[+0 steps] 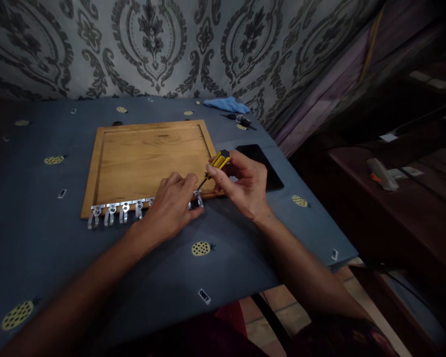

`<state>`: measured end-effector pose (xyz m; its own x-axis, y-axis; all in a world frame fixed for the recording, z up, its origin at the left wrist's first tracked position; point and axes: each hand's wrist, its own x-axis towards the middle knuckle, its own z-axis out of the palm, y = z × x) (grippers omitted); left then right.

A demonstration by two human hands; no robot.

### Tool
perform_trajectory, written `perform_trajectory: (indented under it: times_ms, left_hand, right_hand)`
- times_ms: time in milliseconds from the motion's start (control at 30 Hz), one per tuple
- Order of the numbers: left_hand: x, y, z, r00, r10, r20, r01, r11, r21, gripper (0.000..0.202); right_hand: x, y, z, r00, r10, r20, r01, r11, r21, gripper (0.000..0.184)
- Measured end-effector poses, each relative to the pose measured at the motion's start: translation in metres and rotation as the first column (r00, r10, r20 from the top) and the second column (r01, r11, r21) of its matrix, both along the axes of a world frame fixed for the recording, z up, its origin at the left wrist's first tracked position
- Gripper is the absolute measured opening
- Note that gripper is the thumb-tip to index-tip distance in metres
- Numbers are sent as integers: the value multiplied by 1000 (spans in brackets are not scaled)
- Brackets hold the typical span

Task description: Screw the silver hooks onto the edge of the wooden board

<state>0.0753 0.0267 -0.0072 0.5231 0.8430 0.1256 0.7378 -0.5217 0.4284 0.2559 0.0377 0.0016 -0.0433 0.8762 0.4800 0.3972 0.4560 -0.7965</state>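
Note:
A wooden panel (152,161) with a raised frame lies flat on the table. Along its near edge runs a metal hook rail (125,206) with several silver hooks. My left hand (173,203) grips the rail near its right end, fingers curled over the panel edge and thumb beside the last hook; it covers the rail's middle part. In my right hand (245,183) is a yellow-and-black screwdriver (220,159), pinched by the handle. It slants down and left, its tip at the rail's right end by my left fingertips. Any screw there is too small to make out.
A dark flat tablet-like object (269,171) lies right of the panel, partly behind my right hand. Farther back are keys (243,120) and a blue cloth (226,104). The tablecloth (241,258) ends at the front and right. A brush (382,173) rests on dark furniture at right.

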Motion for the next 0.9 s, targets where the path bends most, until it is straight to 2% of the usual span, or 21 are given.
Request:
perform_trajectory:
  times_ms: [233,400,667,900]
  left_hand:
    - [1,1,-1,1000,7,-14,-7,1000,1,41]
    - [1,1,0,1000,0,-26,0,1000,1,42]
    - [1,1,-1,1000,5,-17,-5,1000,-1,40]
    - [2,2,0,999,6,-33,-7,1000,-21,44]
  right_hand:
    - [-2,-3,6,997,-27,-78,29,999,22,31]
    - [-2,-3,1,995,-2,-100,3,1000,11,30]
    - [-3,-3,1,998,-8,-55,8,1000,-6,32]
    - [2,-3,2,999,54,-7,-54,998,-25,28]
